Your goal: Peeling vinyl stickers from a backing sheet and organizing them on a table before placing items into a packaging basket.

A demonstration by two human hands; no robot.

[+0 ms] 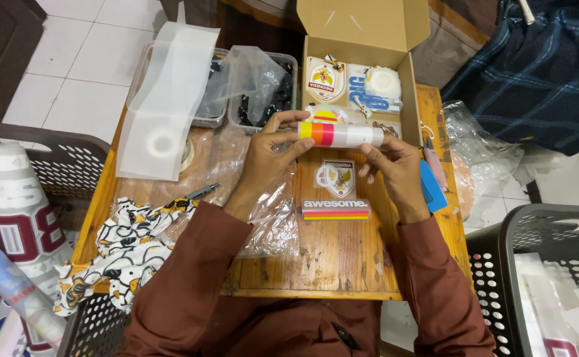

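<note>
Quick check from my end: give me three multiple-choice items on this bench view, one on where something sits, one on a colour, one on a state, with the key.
1. Where does the striped sticker strip lie?
A. On the wooden table, near the person
B. Inside the cardboard box
C. In the right-hand basket

2. Which colours band the rolled sheet at its left end?
A. Blue and green
B. Yellow, orange and red
C. Black and white

3. How is the cardboard box?
A. Taped shut
B. Open, lid flap raised
C. Crushed flat

Key: 1 A, the strip rests on the table planks below the hands. 2 B, those bands show beside the left hand. 3 B, the flap stands up and stickers show inside; the right hand holds the roll's other end.
</note>
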